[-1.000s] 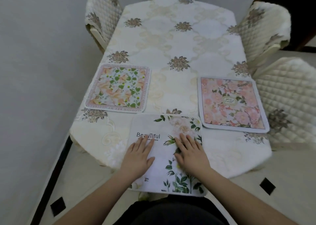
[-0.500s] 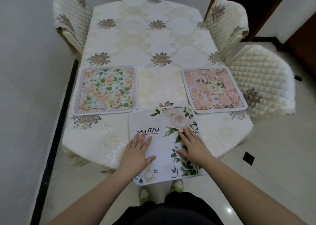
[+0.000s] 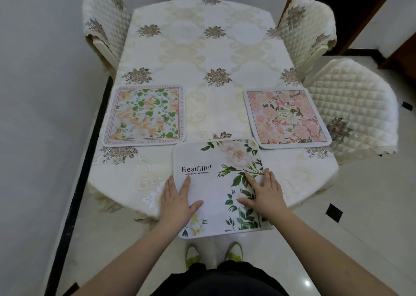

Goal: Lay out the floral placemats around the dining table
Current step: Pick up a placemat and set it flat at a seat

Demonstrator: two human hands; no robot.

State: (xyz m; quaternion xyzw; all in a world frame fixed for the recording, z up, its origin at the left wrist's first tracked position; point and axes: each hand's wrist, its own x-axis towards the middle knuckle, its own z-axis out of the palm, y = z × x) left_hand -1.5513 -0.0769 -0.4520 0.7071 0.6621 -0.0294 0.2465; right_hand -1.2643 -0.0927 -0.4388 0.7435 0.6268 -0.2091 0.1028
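Observation:
Three floral placemats lie on the dining table, which wears a cream cloth with brown flowers. The white "Beautiful" placemat sits at the near end and overhangs the table's edge toward me. My left hand presses flat on its left edge, fingers apart. My right hand lies flat on its right side. The orange and green placemat rests at the left edge. The pink rose placemat rests at the right edge.
Quilted cream chairs stand around the table: one at far left, one at far right, one at near right. A white wall runs along the left. My feet stand on pale tiles below the near edge.
My hands slid apart from the middle of the white placemat to its left and right sides. The mat shifted slightly toward me. My head has drawn back, showing more floor.

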